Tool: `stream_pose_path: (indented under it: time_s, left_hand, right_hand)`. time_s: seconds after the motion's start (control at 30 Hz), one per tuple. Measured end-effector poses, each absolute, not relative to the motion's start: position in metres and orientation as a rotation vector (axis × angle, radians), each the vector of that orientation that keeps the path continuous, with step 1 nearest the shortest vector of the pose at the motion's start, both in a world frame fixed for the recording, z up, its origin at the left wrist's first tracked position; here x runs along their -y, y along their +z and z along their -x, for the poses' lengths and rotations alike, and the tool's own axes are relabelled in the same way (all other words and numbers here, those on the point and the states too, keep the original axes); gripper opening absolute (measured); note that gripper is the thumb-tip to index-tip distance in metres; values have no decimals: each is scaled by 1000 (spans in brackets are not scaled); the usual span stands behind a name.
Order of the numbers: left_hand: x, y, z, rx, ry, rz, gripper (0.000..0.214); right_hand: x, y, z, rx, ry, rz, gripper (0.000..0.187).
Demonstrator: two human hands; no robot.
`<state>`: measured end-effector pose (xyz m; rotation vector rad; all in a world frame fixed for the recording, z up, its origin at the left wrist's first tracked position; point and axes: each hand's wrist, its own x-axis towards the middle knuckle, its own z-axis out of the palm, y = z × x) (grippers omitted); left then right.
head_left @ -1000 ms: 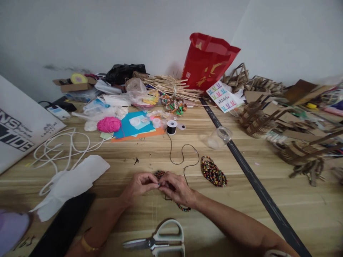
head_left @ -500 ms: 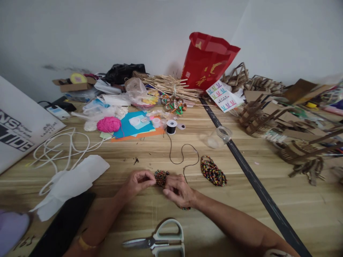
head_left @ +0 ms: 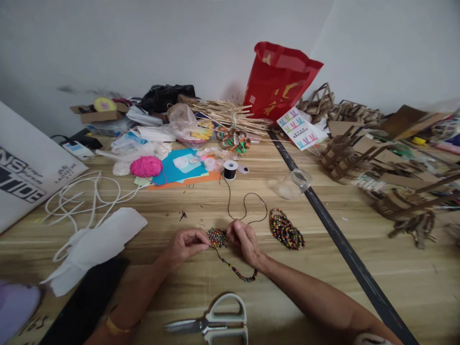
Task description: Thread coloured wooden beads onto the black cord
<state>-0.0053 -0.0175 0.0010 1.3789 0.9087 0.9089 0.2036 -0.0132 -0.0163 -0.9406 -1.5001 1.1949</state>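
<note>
My left hand [head_left: 189, 244] pinches the end of a thin black cord at the left side of a small pile of loose colourful beads [head_left: 217, 237]. From those fingertips the beaded cord [head_left: 246, 278] droops to the right across the table, its far part strung with beads and passing below my right wrist. My right hand [head_left: 246, 239] is just right of the pile, thumb and fingers pressed together; whatever they hold is hidden. A spool of black cord [head_left: 230, 170] stands beyond, its loose strand curving toward my right hand. Finished-looking bead strings [head_left: 285, 230] lie coiled to the right.
Scissors [head_left: 212, 323] lie near the front edge. A clear plastic jar [head_left: 294, 183] lies beside the dark strip [head_left: 345, 244]. Pink yarn [head_left: 146, 166], white cable [head_left: 95, 191] and white paper [head_left: 100, 239] are left. Woven baskets [head_left: 341, 158] stand right, a red bag [head_left: 280, 81] behind.
My right hand has lifted and turned, moving slightly right and away from the pile, uncovering more beads and the beaded cord. My left hand has stayed nearly in place.
</note>
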Motion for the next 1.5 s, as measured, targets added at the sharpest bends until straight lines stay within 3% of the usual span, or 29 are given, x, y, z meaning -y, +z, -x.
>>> stream_pose_path:
  time_s: [0.17, 0.33, 1.5]
  left_hand:
    - [22, 6, -1, -890, 934, -1417, 2]
    - [25, 8, -6, -925, 959, -1436, 2]
    - [24, 12, -7, -1061, 924, -1542, 2]
  right_hand:
    - [19, -7, -202, 1704, 1217, 808, 26]
    - [23, -7, -199, 1858, 1143, 736, 19]
    - [18, -13, -199, 2035, 833, 668, 12]
